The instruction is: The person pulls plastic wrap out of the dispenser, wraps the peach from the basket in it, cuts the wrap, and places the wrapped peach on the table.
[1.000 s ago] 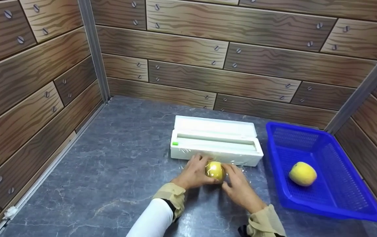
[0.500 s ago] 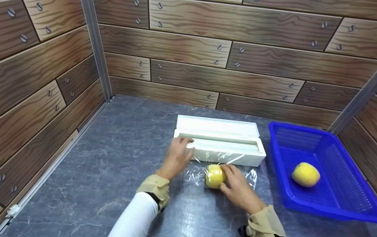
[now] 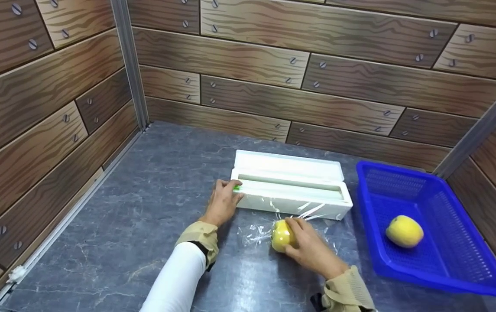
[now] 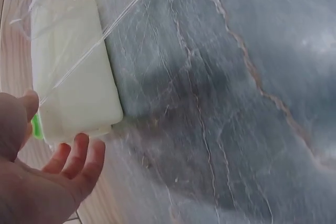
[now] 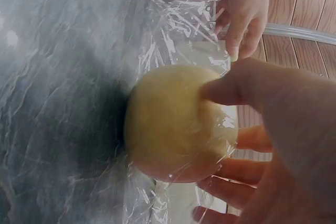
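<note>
A yellow apple (image 3: 281, 236) lies on the table under clear cling film (image 3: 254, 234). My right hand (image 3: 312, 245) grips it from the right, thumb and fingers over the film; the right wrist view shows the apple (image 5: 176, 124) up close. Behind it stands a long white cling film box (image 3: 293, 206), its lid up. The film runs from the box's front down to the apple. At the box's left end, my left hand (image 3: 223, 201) pinches a small green slide cutter (image 3: 237, 187). In the left wrist view several fingers (image 4: 79, 156) curl by the end of the box (image 4: 79, 77).
To the right stands a blue plastic basket (image 3: 375, 242) with another yellow fruit (image 3: 404, 231) inside. Wood-patterned walls (image 3: 248, 91) enclose the dark marbled table (image 3: 113, 242) at the back and sides.
My left hand has let go of the apple and moved left and away to the box's green slide cutter. The right hand has stayed on the apple, which has shifted slightly nearer.
</note>
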The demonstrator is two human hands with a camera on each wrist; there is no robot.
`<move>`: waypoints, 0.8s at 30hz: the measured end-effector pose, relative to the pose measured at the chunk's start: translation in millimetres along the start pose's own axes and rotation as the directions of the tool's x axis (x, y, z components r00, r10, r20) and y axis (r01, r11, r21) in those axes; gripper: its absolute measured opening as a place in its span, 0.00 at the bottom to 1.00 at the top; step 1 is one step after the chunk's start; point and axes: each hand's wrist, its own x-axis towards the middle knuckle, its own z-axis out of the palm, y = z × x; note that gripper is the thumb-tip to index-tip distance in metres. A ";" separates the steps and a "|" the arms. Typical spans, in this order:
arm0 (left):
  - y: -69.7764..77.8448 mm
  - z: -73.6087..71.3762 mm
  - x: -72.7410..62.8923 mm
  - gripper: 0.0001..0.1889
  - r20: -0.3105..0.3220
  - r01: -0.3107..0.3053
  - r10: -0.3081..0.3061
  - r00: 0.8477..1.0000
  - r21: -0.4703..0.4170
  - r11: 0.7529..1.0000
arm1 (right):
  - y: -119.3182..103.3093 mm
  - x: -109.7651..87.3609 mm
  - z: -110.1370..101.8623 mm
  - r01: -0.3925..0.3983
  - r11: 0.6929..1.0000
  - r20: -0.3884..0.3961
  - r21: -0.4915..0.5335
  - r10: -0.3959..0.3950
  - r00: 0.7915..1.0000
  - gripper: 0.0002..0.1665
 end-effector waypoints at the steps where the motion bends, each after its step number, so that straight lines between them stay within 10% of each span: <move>1: 1.0 0.2 0.6 0.14 0.001 0.018 -0.018 1.000 -0.001 1.000 | -0.7 0.0 -0.5 -0.002 1.000 0.008 0.002 0.002 1.000 0.41; 10: 4.2 0.7 3.7 0.09 -0.019 0.056 -0.056 0.998 -0.010 0.998 | -12.6 3.6 -8.6 -0.094 0.995 0.070 0.036 0.091 0.993 0.47; 24: -0.5 5.4 6.8 0.08 -0.095 0.002 0.000 0.995 0.026 1.000 | -56.5 75.1 28.4 0.227 0.960 -0.172 -0.166 -0.255 0.952 0.25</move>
